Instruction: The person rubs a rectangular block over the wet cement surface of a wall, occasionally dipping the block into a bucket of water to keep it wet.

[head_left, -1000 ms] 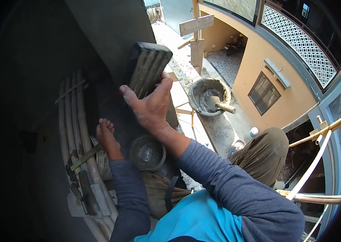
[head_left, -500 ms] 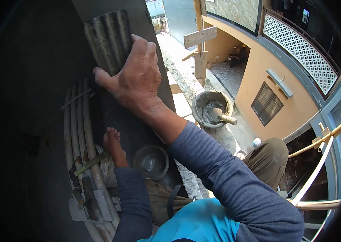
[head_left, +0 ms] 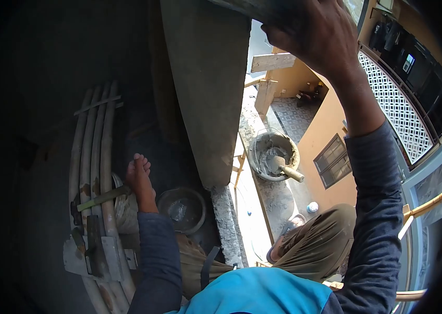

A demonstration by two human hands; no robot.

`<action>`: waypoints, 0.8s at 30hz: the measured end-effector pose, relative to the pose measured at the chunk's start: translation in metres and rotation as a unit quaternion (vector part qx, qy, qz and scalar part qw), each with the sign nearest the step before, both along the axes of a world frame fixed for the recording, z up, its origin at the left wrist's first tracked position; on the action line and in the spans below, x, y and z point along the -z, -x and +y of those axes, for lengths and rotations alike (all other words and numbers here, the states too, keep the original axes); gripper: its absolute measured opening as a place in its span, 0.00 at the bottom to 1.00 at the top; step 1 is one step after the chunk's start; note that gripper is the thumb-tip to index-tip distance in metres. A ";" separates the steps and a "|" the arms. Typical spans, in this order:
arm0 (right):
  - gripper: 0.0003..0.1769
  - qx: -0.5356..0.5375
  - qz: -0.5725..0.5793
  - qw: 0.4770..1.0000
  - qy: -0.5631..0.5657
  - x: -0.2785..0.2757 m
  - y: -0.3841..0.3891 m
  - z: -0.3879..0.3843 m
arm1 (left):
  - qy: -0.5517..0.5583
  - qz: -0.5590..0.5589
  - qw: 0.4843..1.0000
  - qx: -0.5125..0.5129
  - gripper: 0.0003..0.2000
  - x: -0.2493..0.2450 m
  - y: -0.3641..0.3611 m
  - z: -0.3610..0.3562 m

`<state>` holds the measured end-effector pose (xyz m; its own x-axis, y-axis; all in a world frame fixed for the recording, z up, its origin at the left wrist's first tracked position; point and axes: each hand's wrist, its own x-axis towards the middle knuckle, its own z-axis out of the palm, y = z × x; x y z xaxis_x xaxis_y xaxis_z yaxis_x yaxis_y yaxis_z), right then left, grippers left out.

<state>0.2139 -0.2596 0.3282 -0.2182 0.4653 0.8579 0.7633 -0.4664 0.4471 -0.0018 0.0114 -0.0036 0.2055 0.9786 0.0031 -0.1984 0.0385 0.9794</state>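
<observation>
My right hand [head_left: 331, 44] is raised at the top edge, its fingers curled around a dark grey ridged pad [head_left: 270, 11]. The pad is partly cut off by the frame and lies against the top of a grey plastered column [head_left: 205, 89]. Lower left, my left hand [head_left: 140, 178] hovers with fingers curled in and nothing visible in them. Beside it, the handle of a hammer [head_left: 103, 199] reaches toward the wrist, its head resting on bamboo poles [head_left: 95, 157]. A bucket [head_left: 202, 212] with some liquid stands below my left hand.
A mortar bucket [head_left: 295, 162] with a trowel [head_left: 289, 171] in it stands beyond the column on the right. Further tools [head_left: 94, 243] lie on a board [head_left: 69, 256] over the poles. Bamboo rails [head_left: 430, 201] run along the right edge.
My right hand has swung up and to the right with the ridged pad, from in front of the column to its upper edge. My left hand has shifted only slightly; the view has turned.
</observation>
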 end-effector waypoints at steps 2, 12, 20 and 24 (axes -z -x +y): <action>0.48 -0.026 -0.080 0.996 -0.021 -0.003 -0.019 -0.002 | 0.006 -0.002 1.000 0.001 0.20 0.005 -0.001 0.002; 0.46 0.005 0.028 0.998 0.056 0.006 -0.014 0.000 | 0.002 0.002 1.000 -0.005 0.19 0.003 -0.003 0.003; 0.49 -0.075 -0.049 0.961 0.260 0.145 -0.006 0.038 | 0.007 0.010 1.000 -0.002 0.19 0.005 -0.007 0.001; 0.41 -0.120 -0.013 0.987 0.110 0.080 -0.003 0.021 | 0.008 0.013 1.000 -0.005 0.18 0.005 -0.004 -0.001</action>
<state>0.2165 -0.2386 0.2481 -0.3662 0.5712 0.7346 0.8265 -0.1630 0.5388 0.0021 0.0108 -0.0082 0.1958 0.9805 -0.0172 -0.1738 0.0520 0.9834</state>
